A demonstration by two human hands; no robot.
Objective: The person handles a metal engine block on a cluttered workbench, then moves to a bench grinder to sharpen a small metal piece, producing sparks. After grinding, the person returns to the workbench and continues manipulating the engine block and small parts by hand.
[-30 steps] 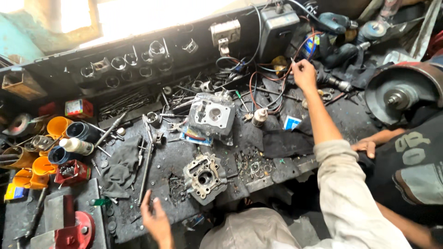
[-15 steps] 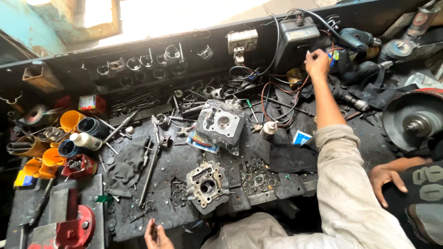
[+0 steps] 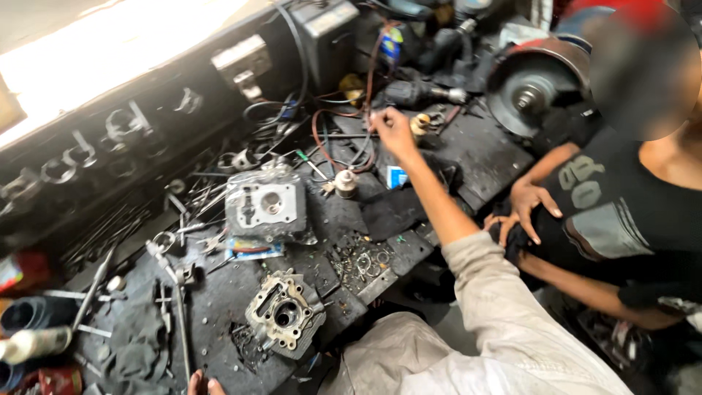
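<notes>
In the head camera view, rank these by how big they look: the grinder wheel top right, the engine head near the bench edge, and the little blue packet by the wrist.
1. Grinder wheel, largest.
2. Engine head, somewhat smaller, though nearer the camera.
3. Blue packet, clearly smallest.

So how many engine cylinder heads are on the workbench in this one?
2. One engine head sits mid-bench, left of the reaching right hand. The other engine head lies at the near edge, just above the left hand. More could be buried in the clutter.
</notes>
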